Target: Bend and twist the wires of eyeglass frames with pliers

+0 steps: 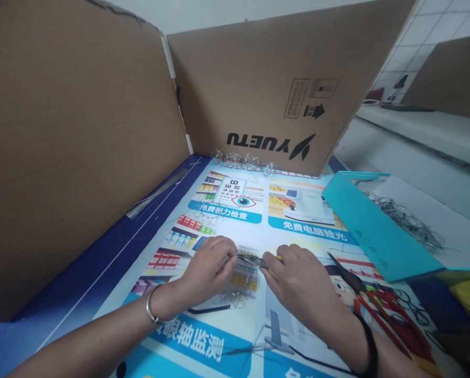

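My left hand [209,265] rests on the printed poster [235,336], fingers curled in a pinch on a small metal wire piece at its fingertips. My right hand [298,281] is closed round small pliers [254,260] with a yellow handle, whose jaws point left and meet the piece by my left fingertips. Thin wire eyeglass frames [235,300] lie on the poster just under and between both hands. A silver bangle circles my left wrist and a black band my right wrist.
Red-handled pliers [361,294] lie right of my right hand. A teal tray [380,231] holding a heap of wire parts [408,220] stands at the right. Cardboard walls [81,147] close off the left and back. Clear plastic scraps [243,157] lie along the back wall.
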`<action>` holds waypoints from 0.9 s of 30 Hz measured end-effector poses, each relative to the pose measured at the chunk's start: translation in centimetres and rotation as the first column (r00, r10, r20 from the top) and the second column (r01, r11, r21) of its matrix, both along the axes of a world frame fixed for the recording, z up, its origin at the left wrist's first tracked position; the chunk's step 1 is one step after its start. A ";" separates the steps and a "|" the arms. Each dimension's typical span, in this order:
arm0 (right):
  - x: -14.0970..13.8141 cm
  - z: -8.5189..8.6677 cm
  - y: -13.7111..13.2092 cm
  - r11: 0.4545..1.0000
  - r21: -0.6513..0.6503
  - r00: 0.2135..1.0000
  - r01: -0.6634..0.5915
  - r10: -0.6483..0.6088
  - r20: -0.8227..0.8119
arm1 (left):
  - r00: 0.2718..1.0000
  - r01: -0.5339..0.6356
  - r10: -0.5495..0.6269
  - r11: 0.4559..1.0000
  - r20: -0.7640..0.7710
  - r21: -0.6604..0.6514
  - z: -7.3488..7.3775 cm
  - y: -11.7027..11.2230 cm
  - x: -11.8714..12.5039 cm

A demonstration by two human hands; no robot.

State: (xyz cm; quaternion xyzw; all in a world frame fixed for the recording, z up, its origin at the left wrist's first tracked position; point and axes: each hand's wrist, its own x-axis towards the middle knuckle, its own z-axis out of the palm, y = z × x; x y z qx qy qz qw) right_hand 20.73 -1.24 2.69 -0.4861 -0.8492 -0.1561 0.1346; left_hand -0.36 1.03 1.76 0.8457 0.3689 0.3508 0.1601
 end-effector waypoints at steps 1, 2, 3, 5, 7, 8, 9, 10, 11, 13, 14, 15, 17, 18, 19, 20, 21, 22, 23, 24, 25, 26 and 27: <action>0.0 0.0 0.0 1.000 -0.003 1.000 -0.002 0.002 -0.002 | 1.000 0.001 -0.001 1.000 0.004 0.002 0.0 0.0 0.0; 0.0 0.0 -0.1 1.000 -0.007 1.000 -0.004 0.004 -0.003 | 1.000 0.000 0.000 1.000 0.008 0.003 0.0 0.0 0.0; 0.1 0.1 -0.1 1.000 -0.009 1.000 -0.005 0.005 -0.004 | 1.000 -0.002 0.002 1.000 0.013 0.004 -0.1 0.0 0.0; 0.1 0.0 -0.1 1.000 -0.011 1.000 -0.005 0.005 -0.001 | 1.000 -0.005 0.004 1.000 0.023 0.009 -0.1 0.1 0.0; 0.2 0.0 -0.1 1.000 -0.012 1.000 -0.007 0.007 0.002 | 1.000 0.000 0.000 1.000 0.028 0.013 -0.2 0.1 0.0; 0.2 0.0 0.0 1.000 -0.011 1.000 -0.007 0.007 0.002 | 1.000 0.003 -0.003 1.000 0.027 0.011 -0.2 0.1 0.0; 0.2 0.0 0.0 1.000 -0.011 1.000 -0.008 0.008 0.002 | 1.000 0.004 -0.005 1.000 0.025 0.008 -0.2 0.1 0.0; 0.2 0.0 0.0 1.000 -0.013 1.000 -0.010 0.010 0.002 | 1.000 0.005 -0.005 1.000 0.022 0.003 -0.2 0.1 0.0; 0.2 0.0 0.1 1.000 -0.015 1.000 -0.011 0.011 0.002 | 1.000 0.005 -0.005 1.000 0.020 -0.003 -0.2 0.1 -0.1; 0.2 0.1 0.1 1.000 -0.017 1.000 -0.012 0.012 0.002 | 1.000 0.006 -0.006 1.000 0.020 -0.016 -0.2 0.1 -0.1; 0.2 0.1 0.1 1.000 -0.019 1.000 -0.013 0.013 0.003 | 1.000 0.008 -0.007 1.000 0.021 -0.022 -0.2 0.1 -0.1; 0.2 0.1 0.0 1.000 -0.020 1.000 -0.014 0.014 0.003 | 1.000 0.008 -0.008 1.000 0.022 -0.026 -0.2 0.1 -0.1; 0.3 0.1 0.0 1.000 -0.020 1.000 -0.014 0.014 0.003 | 1.000 0.006 -0.006 1.000 0.019 -0.025 -0.2 0.1 -0.1; 0.3 0.1 0.1 1.000 -0.019 1.000 -0.014 0.014 0.003 | 1.000 0.004 -0.004 1.000 0.016 -0.022 -0.2 0.1 -0.1; 0.3 0.1 0.1 1.000 -0.018 1.000 -0.014 0.014 0.002 | 1.000 0.003 -0.002 1.000 0.015 -0.015 -0.2 0.1 -0.1; 0.3 0.0 0.1 1.000 -0.016 1.000 -0.013 0.013 0.000 | 1.000 0.001 -0.001 1.000 0.014 -0.009 -0.2 0.1 -0.1; 0.3 0.0 0.1 1.000 -0.014 1.000 -0.014 0.014 -0.001 | 1.000 0.001 -0.001 1.000 0.012 -0.004 -0.2 0.2 -0.1; 0.3 0.0 0.2 1.000 -0.013 1.000 -0.013 0.013 -0.002 | 1.000 0.002 -0.002 1.000 0.010 -0.001 -0.2 0.2 -0.1; 0.3 0.0 0.2 1.000 -0.010 1.000 -0.015 0.015 -0.002 | 1.000 0.002 -0.002 1.000 0.008 0.001 -0.2 0.2 -0.1; 0.4 0.0 0.2 1.000 -0.009 1.000 -0.018 0.018 0.000 | 1.000 0.003 -0.003 1.000 0.005 0.003 -0.2 0.2 -0.1; 0.4 0.0 0.2 1.000 -0.008 1.000 -0.020 0.020 0.002 | 1.000 0.003 -0.003 1.000 0.004 0.003 -0.3 0.2 -0.1; 0.4 0.0 0.2 1.000 -0.007 1.000 -0.023 0.023 0.004 | 1.000 0.005 -0.005 1.000 0.003 0.003 -0.3 0.2 -0.1; 0.4 0.0 0.2 1.000 -0.005 1.000 -0.026 0.026 0.006 | 1.000 0.005 -0.005 1.000 0.002 0.003 -0.3 0.2 -0.1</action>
